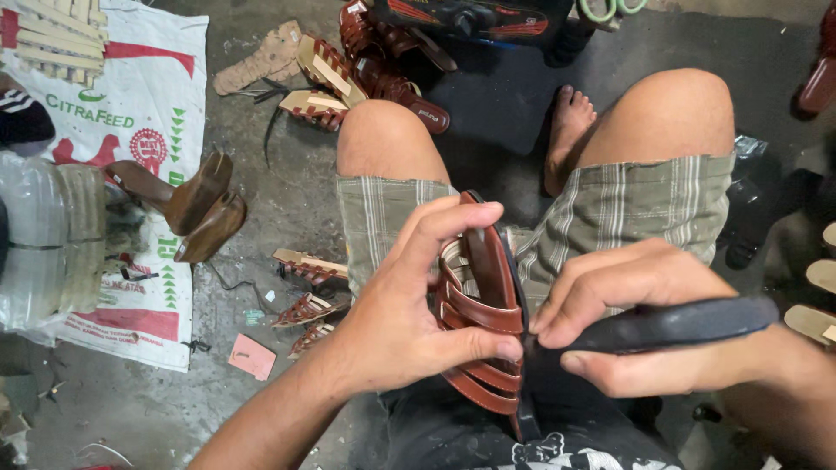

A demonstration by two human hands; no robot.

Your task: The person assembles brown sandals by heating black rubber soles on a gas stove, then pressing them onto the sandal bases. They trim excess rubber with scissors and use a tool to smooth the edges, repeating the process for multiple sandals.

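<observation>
My left hand [414, 305] grips a brown strappy leather sandal upper [484, 306] held upright over my lap, thumb on the lower straps and fingers curled over its top. My right hand [627, 300] is closed around a dark tool handle [688, 320] that lies roughly level, its front end meeting the sandal's right edge. Both hands sit between my knees, above plaid shorts [623, 204].
Brown wooden shoe lasts [196, 209] stand on a printed white sack [139, 104] at left. Unfinished strap uppers [309, 292] lie on the concrete floor, with more sandals [366, 65] beyond my left knee. My bare foot [568, 130] rests on a dark mat. Pale soles [819, 296] at far right.
</observation>
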